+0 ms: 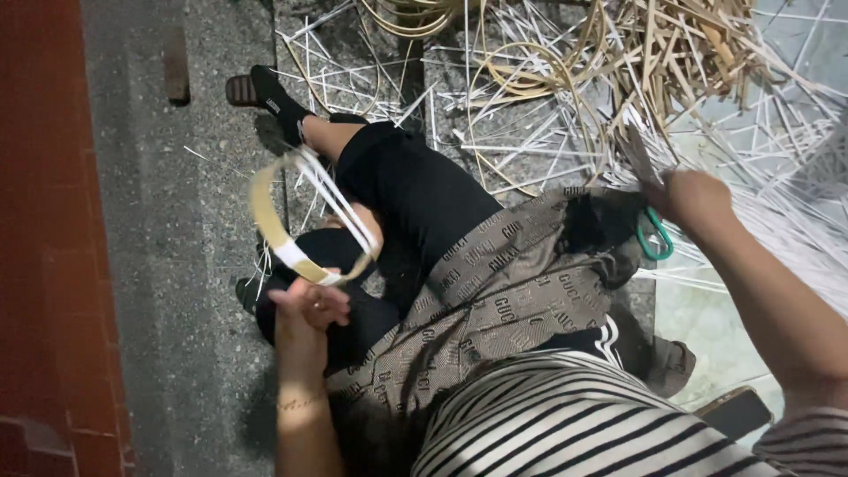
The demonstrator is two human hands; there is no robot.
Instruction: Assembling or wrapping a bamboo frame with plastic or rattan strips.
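Observation:
My left hand [305, 309] grips a tan bamboo hoop [265, 221] wound with white strips [336, 208], holding it up over my knees. My right hand [693, 196] reaches out to the right, closed around scissors with green handles [654, 238] at the edge of a pile of white strips [777, 194]. The scissor blades are hidden among the strips. I sit on the floor in black trousers with a patterned brown cloth [503, 283] across my lap.
Tan bamboo slats [671, 44] and coiled cane rings [530, 79] lie heaped ahead with loose white strips. Grey stone floor [185, 265] runs along the left beside a red brick edge [44, 221]. A dark phone-like object [738, 411] lies at lower right.

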